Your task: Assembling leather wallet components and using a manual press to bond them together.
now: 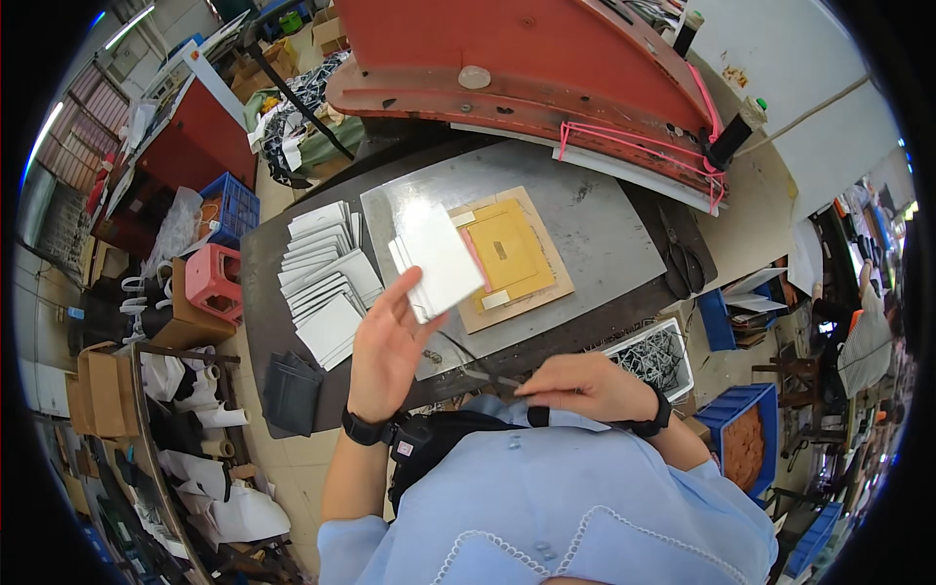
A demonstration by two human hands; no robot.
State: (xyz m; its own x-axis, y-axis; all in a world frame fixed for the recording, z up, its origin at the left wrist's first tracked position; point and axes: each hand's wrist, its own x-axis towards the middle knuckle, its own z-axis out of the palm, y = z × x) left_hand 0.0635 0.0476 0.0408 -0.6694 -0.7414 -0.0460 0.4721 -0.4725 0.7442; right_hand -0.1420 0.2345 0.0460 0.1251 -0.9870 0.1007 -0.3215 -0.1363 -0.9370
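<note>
My left hand (383, 349) is closed on a white rectangular panel (434, 258), gripped by its near left corner. The panel is raised over the metal plate (604, 210) and covers part of a yellow square form (507, 244) on a brown board (552, 271). Near the table's front edge, my right hand (590, 388) pinches a thin, dark strip-like tool (492, 378); its exact kind does not show. Left of the plate lie overlapping white panels (327, 312). Several black pieces (290, 392) sit at the table's near left corner.
A large red machine (507, 54) with pink cord (634, 144) overhangs the table's far side. Black scissors (682, 255) lie at the right edge. Beside the table are a white bin of metal bits (690, 363), a blue crate (772, 429) and a pink stool (213, 281).
</note>
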